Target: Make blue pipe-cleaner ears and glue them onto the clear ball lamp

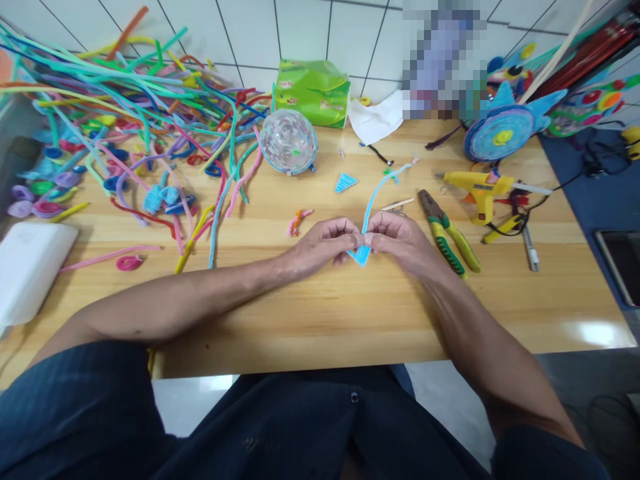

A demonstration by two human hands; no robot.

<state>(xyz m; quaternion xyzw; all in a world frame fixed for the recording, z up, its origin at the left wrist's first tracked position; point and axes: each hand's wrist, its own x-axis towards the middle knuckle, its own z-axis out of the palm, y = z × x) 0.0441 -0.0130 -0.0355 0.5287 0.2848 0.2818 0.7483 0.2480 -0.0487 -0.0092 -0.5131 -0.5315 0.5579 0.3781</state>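
Observation:
Between my fingertips is a blue pipe cleaner (373,197), its lower end folded into a small pointed triangle and its free end curving up and away to the right. My left hand (333,243) pinches the left side of the folded part. From the other side my right hand (397,239) pinches it too, thumb close to the left thumb. The fingertips hide part of the fold. A finished blue striped triangle (346,183) lies on the table just beyond my hands. Left of them rests a small pink and orange twist (299,222).
Pliers (443,233) and a yellow glue gun (483,190) lie to the right. A clear dome (289,142) and a green tissue pack (313,93) stand behind. Many coloured pipe cleaners (150,87) heap at the left, near a white device (37,267). A blue round craft piece (500,133) stands back right.

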